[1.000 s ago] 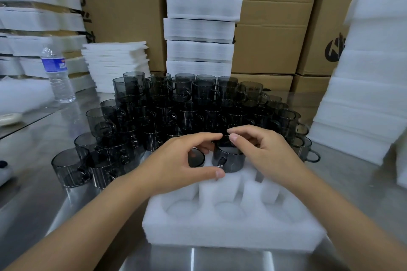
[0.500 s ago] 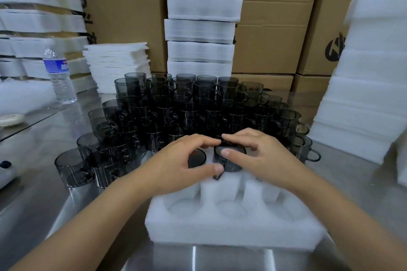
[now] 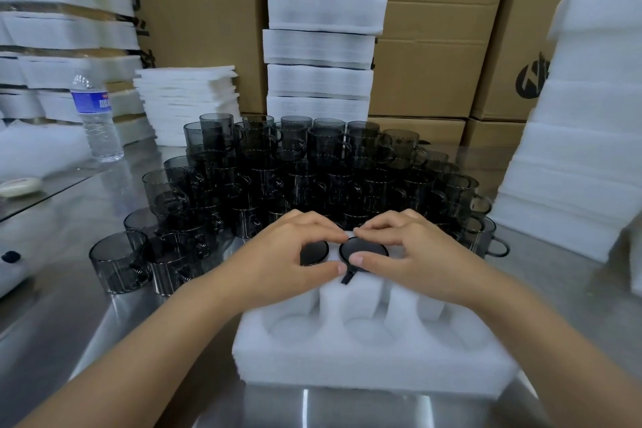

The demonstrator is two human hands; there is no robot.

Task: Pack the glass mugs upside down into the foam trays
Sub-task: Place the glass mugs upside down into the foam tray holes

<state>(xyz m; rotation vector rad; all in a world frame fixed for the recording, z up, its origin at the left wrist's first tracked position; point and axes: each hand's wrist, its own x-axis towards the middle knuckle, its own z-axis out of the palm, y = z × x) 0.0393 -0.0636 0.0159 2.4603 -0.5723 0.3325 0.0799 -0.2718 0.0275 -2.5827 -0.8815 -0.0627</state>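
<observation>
A white foam tray [image 3: 375,363] lies in front of me on the steel table, its near row of round pockets bare. In its far row two smoky glass mugs sit upside down: one [image 3: 314,251] under my left hand [image 3: 278,257], another [image 3: 363,249] in the middle pocket with its handle pointing toward me. My right hand [image 3: 408,250] pinches that middle mug's base between thumb and fingers, and my left thumb and fingertips touch its edge too. Behind the tray stands a dense crowd of upright mugs [image 3: 312,167].
Stacks of foam trays rise at the back centre [image 3: 324,31], right [image 3: 587,108] and left [image 3: 66,28]; flat foam sheets [image 3: 187,97] sit beside a water bottle [image 3: 95,115]. Cardboard boxes [image 3: 437,55] form the back wall. Loose mugs [image 3: 118,264] stand left of the tray.
The middle mug has gone down from above the tray into its pocket, so that only its base shows. Both hands have lowered with it.
</observation>
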